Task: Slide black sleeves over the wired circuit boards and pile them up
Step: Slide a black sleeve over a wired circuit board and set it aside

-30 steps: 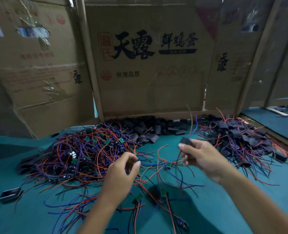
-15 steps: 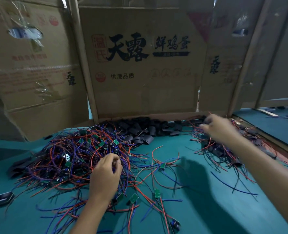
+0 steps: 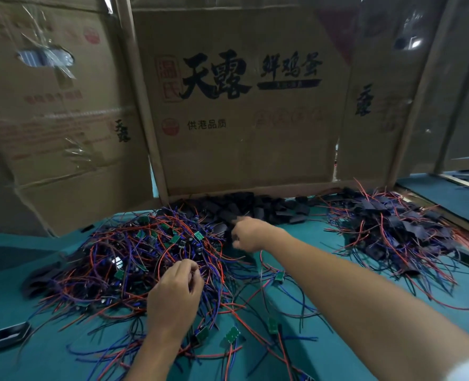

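Observation:
A tangled heap of wired circuit boards (image 3: 134,257), small green boards on red, blue and purple wires, covers the left of the teal table (image 3: 35,361). My left hand (image 3: 173,295) rests on its near edge, fingers and thumb curled and pinching wires. Loose black sleeves (image 3: 258,209) are heaped against the cardboard wall at the back centre. My right hand (image 3: 251,233) reaches across to the near edge of that heap, fingers bent downward and blurred; whether it holds a sleeve is not visible. Sleeved boards (image 3: 398,229) form a pile at the right.
Upright cardboard panels (image 3: 241,138) wall off the back and left of the table. One black sleeve (image 3: 11,332) lies alone at the near left. A few loose boards (image 3: 232,333) with wires lie in front of me. A wooden strip (image 3: 447,215) borders the right side.
My right hand, which held a sleeved board a second ago, swung to the right-hand pile and has now come back left to the loose sleeves. My left hand stayed on the wire tangle.

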`<state>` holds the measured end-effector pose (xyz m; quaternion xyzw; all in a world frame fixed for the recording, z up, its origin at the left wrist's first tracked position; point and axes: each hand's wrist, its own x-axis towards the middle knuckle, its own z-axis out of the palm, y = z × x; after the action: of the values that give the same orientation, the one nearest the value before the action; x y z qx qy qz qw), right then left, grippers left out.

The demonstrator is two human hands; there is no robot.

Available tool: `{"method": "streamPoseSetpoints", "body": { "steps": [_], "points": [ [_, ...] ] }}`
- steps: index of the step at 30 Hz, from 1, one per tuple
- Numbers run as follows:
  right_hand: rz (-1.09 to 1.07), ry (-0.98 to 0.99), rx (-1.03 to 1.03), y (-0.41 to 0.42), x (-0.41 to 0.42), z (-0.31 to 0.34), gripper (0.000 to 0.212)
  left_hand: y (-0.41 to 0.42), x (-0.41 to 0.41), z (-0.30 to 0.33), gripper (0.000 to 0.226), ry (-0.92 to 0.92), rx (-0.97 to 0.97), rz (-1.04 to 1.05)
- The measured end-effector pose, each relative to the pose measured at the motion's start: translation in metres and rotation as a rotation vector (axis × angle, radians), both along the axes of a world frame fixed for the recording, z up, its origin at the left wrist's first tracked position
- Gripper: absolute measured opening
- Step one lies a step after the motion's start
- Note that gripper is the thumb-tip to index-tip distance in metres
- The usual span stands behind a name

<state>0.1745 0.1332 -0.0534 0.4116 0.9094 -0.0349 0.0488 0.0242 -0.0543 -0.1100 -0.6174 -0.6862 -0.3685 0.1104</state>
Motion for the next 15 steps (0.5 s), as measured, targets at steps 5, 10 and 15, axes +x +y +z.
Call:
{"method": "streamPoseSetpoints", "body": {
  "steps": [5, 10, 15],
  "points": [
    [0.101, -0.033, -0.009, 0.002, 0.016, 0.012, 0.031, 0.002, -0.001, -0.003, 0.014, -0.029, -0.021, 0.007],
    [0.014, -0.045, 0.023, -0.014, 0.057, 0.017, 0.04, 0.002, 0.0, -0.002, 0.013, -0.03, -0.032, -0.001],
    [-0.209, 0.37, 0.017, -0.072, 0.095, 0.016, 0.039, -0.002, 0.013, 0.007, 0.008, -0.001, 0.029, -0.062]
  ]
}}
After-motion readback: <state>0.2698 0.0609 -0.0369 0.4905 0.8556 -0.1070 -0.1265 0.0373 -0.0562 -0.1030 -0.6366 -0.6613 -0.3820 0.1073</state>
